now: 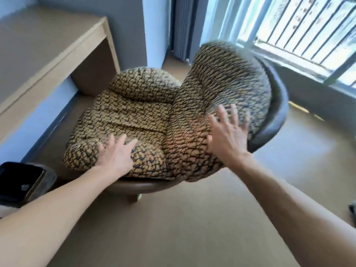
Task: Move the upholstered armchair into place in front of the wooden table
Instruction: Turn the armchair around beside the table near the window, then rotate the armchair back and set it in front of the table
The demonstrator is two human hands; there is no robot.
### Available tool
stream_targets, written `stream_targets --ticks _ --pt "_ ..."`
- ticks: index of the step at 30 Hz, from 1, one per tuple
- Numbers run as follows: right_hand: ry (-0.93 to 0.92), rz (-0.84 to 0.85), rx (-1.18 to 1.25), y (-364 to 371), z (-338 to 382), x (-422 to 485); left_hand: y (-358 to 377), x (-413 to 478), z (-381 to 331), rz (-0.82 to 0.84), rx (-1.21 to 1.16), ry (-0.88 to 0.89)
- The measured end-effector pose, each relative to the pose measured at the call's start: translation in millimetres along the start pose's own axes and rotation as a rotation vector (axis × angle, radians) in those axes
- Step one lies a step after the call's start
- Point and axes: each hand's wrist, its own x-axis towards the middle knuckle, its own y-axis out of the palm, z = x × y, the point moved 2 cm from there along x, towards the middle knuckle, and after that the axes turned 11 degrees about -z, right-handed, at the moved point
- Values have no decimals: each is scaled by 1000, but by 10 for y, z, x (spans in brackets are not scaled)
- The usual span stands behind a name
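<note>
The upholstered armchair (134, 116) has tan cushions with a dark woven pattern and a dark curved shell. It stands in the middle of the view, right of the wooden table (38, 47), with its backrest toward the window. My left hand (115, 153) lies flat on the near armrest cushion, fingers spread. My right hand (227, 132) presses open against the backrest cushion, fingers apart. The chair and my right hand are blurred by motion. Neither hand grips anything.
A window with bars (300, 29) and a grey curtain (185, 27) fill the far right. A dark bin (21, 182) stands at the left edge near my left arm. Tan floor (192, 228) lies in front of and right of the chair.
</note>
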Motion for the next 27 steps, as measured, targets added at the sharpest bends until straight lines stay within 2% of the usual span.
stream_targets --ticks 2,3,5,7,9,15,18,22,27 --pt "252 111 60 -66 -717 83 -355 33 -472 -27 -44 13" --pt "322 204 127 -49 -950 72 -525 25 -703 -30 -62 17" --pt "266 373 253 30 -1173 -42 -839 -1 -1153 -31 -97 20" --pt "145 456 278 49 -1248 -157 -1102 -20 -1578 -36 -144 8" --pt "127 504 282 12 -1327 -179 -1304 -9 -1957 -44 -182 0" --pt "-55 546 233 -228 -1412 -162 -1564 213 -2639 -19 -255 -40" --pt "-156 532 294 -347 -1533 -131 -1615 405 -2875 21 -320 -79" --pt "-221 422 307 -337 -2038 192 -1564 742 -3120 36 -382 -112" --pt "-234 479 177 32 -2981 1172 -1218 1467 -3552 76 -454 -226"
